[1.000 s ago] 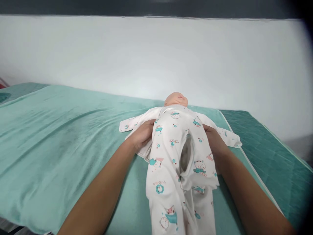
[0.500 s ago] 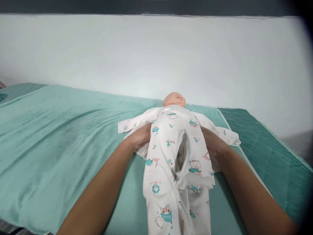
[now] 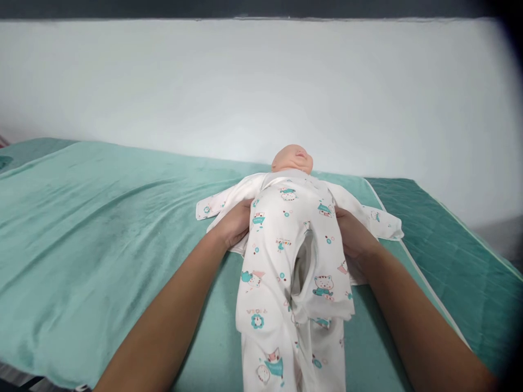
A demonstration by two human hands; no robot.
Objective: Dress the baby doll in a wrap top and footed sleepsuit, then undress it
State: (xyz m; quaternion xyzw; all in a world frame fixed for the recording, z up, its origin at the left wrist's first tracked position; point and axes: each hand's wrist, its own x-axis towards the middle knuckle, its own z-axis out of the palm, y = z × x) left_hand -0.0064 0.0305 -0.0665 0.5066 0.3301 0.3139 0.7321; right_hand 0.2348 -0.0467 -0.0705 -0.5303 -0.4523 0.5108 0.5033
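A baby doll [image 3: 292,158] lies on its back, its head at the far side. It wears a white long-sleeved top [image 3: 249,186] with the sleeves spread to both sides. White printed baby pants [image 3: 281,247], with an open slit at the crotch, cover its front from the chest down over the legs. My left hand [image 3: 236,224] is closed at the left side of the pants, near the waist. On the opposite side, my right hand [image 3: 354,235] is closed at the pants' edge. The fingers of both hands are largely hidden behind the cloth and the doll's body.
Under the doll is a light green blanket [image 3: 102,228], wrinkled on the left. A darker green quilted cover [image 3: 441,245] shows on the right. Behind the bed rises a white wall [image 3: 204,87].
The doll's head and upper body appear slightly higher, with more of the chin showing. The pant legs have shifted a little to the left. Both hands stay at the sides.
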